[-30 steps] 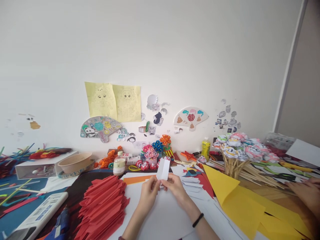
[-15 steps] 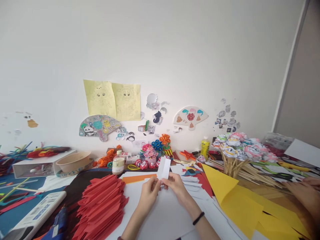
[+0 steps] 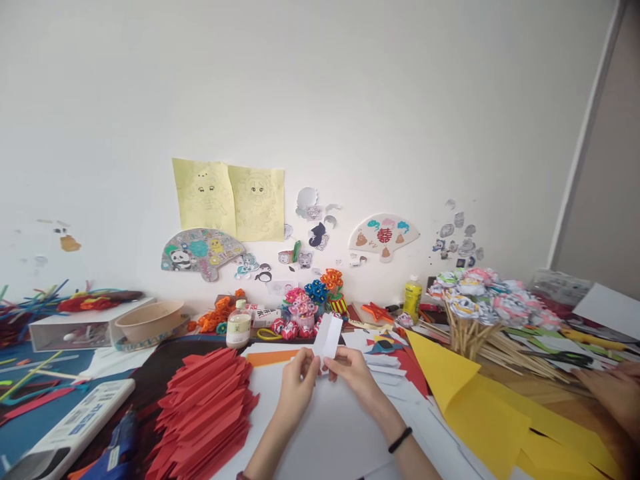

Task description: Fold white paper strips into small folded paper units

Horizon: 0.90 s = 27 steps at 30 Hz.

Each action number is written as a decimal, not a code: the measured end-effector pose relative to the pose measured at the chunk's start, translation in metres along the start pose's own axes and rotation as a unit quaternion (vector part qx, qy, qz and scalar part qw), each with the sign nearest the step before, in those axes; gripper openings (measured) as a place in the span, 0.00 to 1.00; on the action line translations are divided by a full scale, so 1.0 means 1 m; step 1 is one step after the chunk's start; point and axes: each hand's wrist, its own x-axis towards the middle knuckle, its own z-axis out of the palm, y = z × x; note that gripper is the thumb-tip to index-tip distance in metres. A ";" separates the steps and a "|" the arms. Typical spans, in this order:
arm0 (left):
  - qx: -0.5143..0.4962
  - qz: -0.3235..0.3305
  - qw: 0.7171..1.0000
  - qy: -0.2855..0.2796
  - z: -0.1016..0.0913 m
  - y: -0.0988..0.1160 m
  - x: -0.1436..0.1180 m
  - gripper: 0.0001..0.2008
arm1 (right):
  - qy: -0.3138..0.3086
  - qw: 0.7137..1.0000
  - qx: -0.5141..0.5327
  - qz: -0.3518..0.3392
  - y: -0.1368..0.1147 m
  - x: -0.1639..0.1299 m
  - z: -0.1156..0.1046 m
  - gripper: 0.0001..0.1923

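Between my two hands a small folded strip of white paper (image 3: pixel 329 335) stands tilted up, with a crease along its length. My left hand (image 3: pixel 301 375) pinches its lower left corner. On the lower right edge, the thumb and fingers of my right hand (image 3: pixel 351 372) are closed. Both hands hover over large white sheets (image 3: pixel 320 430) on the table. A stack of folded red paper pieces (image 3: pixel 205 407) lies left of my left hand. White folded strips (image 3: pixel 385 365) sit just right of my right hand.
Yellow paper (image 3: pixel 490 413) spreads at the right, beside bundled sticks with paper flowers (image 3: pixel 480 300). A co-worker's hand (image 3: pixel 607 393) rests at the far right near scissors (image 3: pixel 570 359). A labelled bottle (image 3: pixel 239 325) stands behind the red stack; a blue glue gun (image 3: pixel 117 443) lies front left.
The whole view has shifted slightly, so the background sits a little further right. My hands keep their hold on the white paper, with hardly any movement.
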 end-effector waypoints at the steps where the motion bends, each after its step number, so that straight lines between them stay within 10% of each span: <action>1: 0.003 0.003 1.000 0.004 0.000 0.000 0.000 0.14 | 0.001 1.000 -0.002 -0.001 -0.001 0.000 0.000 0.15; 27: 0.041 0.013 0.999 0.033 0.002 0.008 -0.002 0.14 | 0.016 1.000 0.001 -0.021 -0.003 -0.002 0.002 0.14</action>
